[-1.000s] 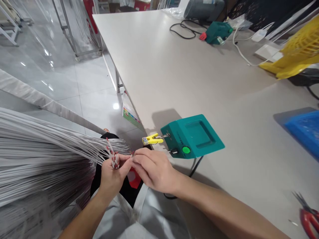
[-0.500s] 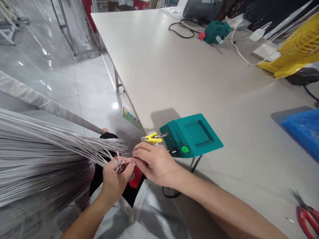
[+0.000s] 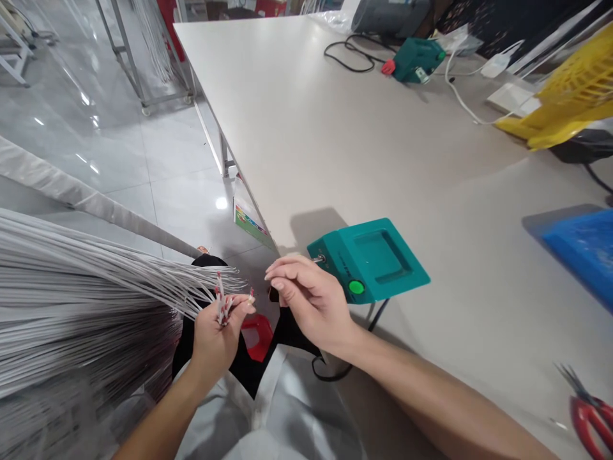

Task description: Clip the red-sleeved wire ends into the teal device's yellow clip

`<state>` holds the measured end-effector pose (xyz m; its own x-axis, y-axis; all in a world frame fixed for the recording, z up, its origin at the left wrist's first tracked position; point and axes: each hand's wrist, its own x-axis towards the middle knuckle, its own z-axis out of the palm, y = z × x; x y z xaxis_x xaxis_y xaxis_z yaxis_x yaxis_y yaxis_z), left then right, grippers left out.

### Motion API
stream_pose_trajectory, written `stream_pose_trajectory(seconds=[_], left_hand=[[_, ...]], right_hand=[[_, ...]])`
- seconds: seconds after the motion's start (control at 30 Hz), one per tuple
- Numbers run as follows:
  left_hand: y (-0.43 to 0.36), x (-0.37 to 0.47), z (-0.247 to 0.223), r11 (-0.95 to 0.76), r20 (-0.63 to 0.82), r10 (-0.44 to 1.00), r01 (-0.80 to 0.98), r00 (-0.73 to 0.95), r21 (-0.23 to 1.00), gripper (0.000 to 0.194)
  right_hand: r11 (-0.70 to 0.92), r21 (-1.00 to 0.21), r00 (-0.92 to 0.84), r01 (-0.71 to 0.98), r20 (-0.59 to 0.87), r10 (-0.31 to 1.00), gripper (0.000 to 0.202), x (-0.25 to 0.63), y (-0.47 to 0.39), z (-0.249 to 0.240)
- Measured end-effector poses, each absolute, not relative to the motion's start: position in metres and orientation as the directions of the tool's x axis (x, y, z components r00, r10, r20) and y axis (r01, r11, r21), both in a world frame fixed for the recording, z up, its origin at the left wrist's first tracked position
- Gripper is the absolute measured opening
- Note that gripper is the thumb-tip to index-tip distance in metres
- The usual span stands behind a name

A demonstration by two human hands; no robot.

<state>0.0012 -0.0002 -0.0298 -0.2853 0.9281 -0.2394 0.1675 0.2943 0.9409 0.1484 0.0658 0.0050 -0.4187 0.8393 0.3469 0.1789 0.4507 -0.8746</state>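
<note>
My left hand (image 3: 214,335) is closed around a bundle of thin white wires (image 3: 223,308) with red tips. One red-tipped wire end (image 3: 251,294) sticks up between its thumb and forefinger. My right hand (image 3: 316,300) is a short way to the right, its fingers loosely bent and slightly apart, with nothing visible in them. Just beyond it, a green test box (image 3: 330,253) with a round green button (image 3: 356,287) and a shallow square recess stands at the table edge. My right hand hides the yellow clip on the box.
Long white wires (image 3: 96,275) hang over a rail at left. On the table (image 3: 306,121) are red-handled pliers (image 3: 591,412), a blue tray (image 3: 584,252), a yellow fan (image 3: 569,96) and a second green box (image 3: 416,61) with cables. A red object (image 3: 258,345) shows below my hands.
My hands have separated: the right moved away rightward and up, off the wire ends, and now covers the yellow clip. The left, still holding the bundle, shifted slightly left.
</note>
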Motion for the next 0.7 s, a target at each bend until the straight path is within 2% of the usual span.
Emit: stream_pose_trajectory(seconds=[0.1, 0.17, 0.27, 0.43, 0.57, 0.7], left_hand=[[-0.0019, -0.0012, -0.0284, 0.32, -0.287, 0.923, 0.097, -0.258, 0.942, 0.023], [-0.0028, -0.0022, -0.0261, 0.311, -0.293, 0.932, 0.06, -0.213, 0.948, 0.025], [-0.004, -0.0035, -0.0234, 0.307, -0.302, 0.943, 0.012, -0.138, 0.952, 0.025], [-0.0062, -0.0046, -0.0252, 0.346, -0.355, 0.932, -0.12, -0.069, 0.931, 0.025], [-0.0077, -0.0044, -0.0273, 0.344, -0.36, 0.932, -0.216, -0.035, 0.914, 0.029], [-0.0064, -0.0029, -0.0255, 0.331, -0.348, 0.936, -0.199, -0.054, 0.922, 0.023]], right_hand=[[0.322, -0.933, -0.511, 0.159, 0.201, 0.836, 0.018, 0.1485, 0.0667, 0.0034], [0.216, -0.965, -0.572, 0.151, 0.093, 0.815, 0.027, 0.1465, 0.0653, 0.003], [0.096, -0.987, -0.583, 0.132, 0.001, 0.812, 0.034, 0.143, 0.0638, 0.0042], [0.056, -0.995, -0.564, 0.085, -0.002, 0.826, 0.025, 0.1413, 0.0649, 0.0046], [-0.001, -0.999, -0.612, -0.04, 0.024, 0.791, 0.015, 0.1403, 0.0648, 0.0037], [0.129, -0.992, -0.567, -0.012, 0.113, 0.816, 0.019, 0.1394, 0.063, 0.0019]])
